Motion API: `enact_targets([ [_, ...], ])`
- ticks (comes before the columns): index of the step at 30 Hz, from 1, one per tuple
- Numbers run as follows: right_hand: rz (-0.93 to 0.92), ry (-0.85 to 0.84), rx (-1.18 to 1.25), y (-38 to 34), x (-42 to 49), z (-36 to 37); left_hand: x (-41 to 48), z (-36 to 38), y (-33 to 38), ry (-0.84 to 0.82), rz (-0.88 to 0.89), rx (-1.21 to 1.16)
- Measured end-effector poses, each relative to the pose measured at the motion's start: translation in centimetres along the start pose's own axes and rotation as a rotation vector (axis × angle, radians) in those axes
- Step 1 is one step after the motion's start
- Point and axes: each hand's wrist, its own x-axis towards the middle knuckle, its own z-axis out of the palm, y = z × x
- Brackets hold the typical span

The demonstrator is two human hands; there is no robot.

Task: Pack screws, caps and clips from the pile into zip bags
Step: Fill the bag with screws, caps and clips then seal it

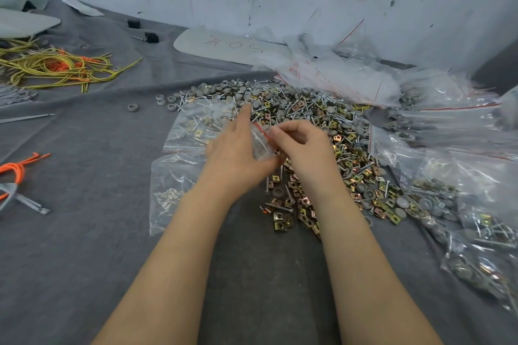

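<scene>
A small clear zip bag (259,144) with a red seal strip is held between both hands above the near-left part of the pile. My left hand (234,152) cups it from the left, index finger stretched forward. My right hand (304,145) pinches its top edge with curled fingers. What the bag holds is blurred. The pile (322,131) of silver screws, grey round caps and brass-coloured square clips spreads over the grey cloth ahead and to the right of my hands.
Two filled zip bags lie left of my hands, one further away (199,127) and one nearer (171,190). More filled bags (454,204) crowd the right side, empty bags (336,75) lie behind the pile. Yellow and orange cords (61,64) lie far left, the wall behind.
</scene>
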Motion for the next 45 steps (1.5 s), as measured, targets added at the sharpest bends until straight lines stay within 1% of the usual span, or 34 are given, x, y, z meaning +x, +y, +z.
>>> enact_targets([
  [2, -0.007, -0.101, 0.025, -0.1, -0.1, 0.4, 0.0, 0.0, 0.0, 0.008, -0.013, -0.019],
  [4, -0.032, -0.066, 0.032, -0.1, 0.0, 0.3, 0.1, -0.2, 0.0, 0.050, -0.043, -0.037],
  [5, -0.045, -0.021, -0.020, -0.1, 0.1, 0.0, 0.1, -0.3, -0.1, 0.078, -0.058, -0.049],
  [6, -0.058, 0.010, -0.131, 0.0, 0.1, -0.3, 0.1, -0.4, -0.2, 0.105, -0.069, -0.061],
  [7, -0.065, 0.002, -0.283, 0.2, 0.1, -0.5, 0.2, -0.4, -0.3, 0.127, -0.074, -0.071],
  [8, -0.059, -0.049, -0.447, 0.3, 0.0, -0.5, 0.2, -0.5, -0.3, 0.143, -0.077, -0.080],
  [10, -0.018, -0.207, -0.723, 0.5, -0.4, 0.0, 0.2, -0.5, -0.4, 0.173, -0.081, -0.096],
  [12, 0.007, -0.306, -0.880, 0.5, -0.9, 0.9, 0.2, -0.6, -0.4, 0.196, -0.086, -0.106],
  [15, -0.055, -0.318, -0.949, 0.3, -1.2, 1.7, 0.3, -0.5, -0.4, 0.203, -0.090, -0.093],
  [18, -0.060, -0.299, -0.911, 0.5, -1.0, 1.7, 0.2, -0.4, -0.4, 0.199, -0.087, -0.085],
  [20, -0.019, -0.228, -0.830, 0.7, -0.6, 1.2, 0.2, -0.4, -0.4, 0.187, -0.089, -0.086],
  [22, 0.014, -0.098, -0.646, 0.6, -0.2, 0.4, 0.2, -0.3, -0.4, 0.166, -0.089, -0.066],
  [24, 0.002, 0.059, -0.404, 0.3, 0.2, -0.4, 0.1, -0.2, -0.2, 0.132, -0.063, -0.034],
  [25, -0.005, 0.108, -0.279, 0.2, 0.3, -0.7, 0.0, -0.1, -0.1, 0.108, -0.040, -0.019],
  [26, 0.000, 0.120, -0.169, 0.0, 0.3, -0.8, 0.0, 0.0, 0.1, 0.082, -0.016, -0.007],
  [27, 0.011, 0.087, -0.090, -0.1, 0.2, -0.8, -0.1, 0.2, 0.2, 0.059, 0.002, 0.001],
  [30, 0.016, -0.092, 0.005, -0.2, -0.1, -0.3, -0.1, 0.2, 0.3, 0.048, 0.003, -0.006],
  [31, 0.007, -0.104, 0.020, -0.3, -0.2, -0.3, -0.1, 0.1, 0.3, 0.062, -0.008, -0.013],
  [33, -0.012, -0.049, 0.009, -0.3, 0.0, -0.6, 0.0, -0.2, 0.1, 0.106, -0.041, -0.035],
  [35, -0.046, 0.021, -0.159, -0.1, 0.2, -1.1, 0.1, -0.5, -0.1, 0.155, -0.072, -0.073],
  [36, -0.061, 0.017, -0.289, 0.0, 0.2, -1.3, 0.1, -0.6, -0.2, 0.174, -0.082, -0.089],
  [39, -0.037, -0.139, -0.674, 0.6, -0.1, -0.8, 0.1, -0.7, -0.3, 0.210, -0.088, -0.112],
  [41, -0.027, -0.222, -0.875, 0.9, -0.3, -0.1, 0.2, -0.8, -0.3, 0.222, -0.087, -0.120],
  [43, -0.011, -0.213, -0.976, 1.0, -0.4, 0.5, 0.2, -0.7, -0.3, 0.223, -0.083, -0.125],
  [45, -0.001, -0.171, -1.017, 1.1, -0.5, 0.9, 0.2, -0.5, -0.3, 0.216, -0.076, -0.129],
])
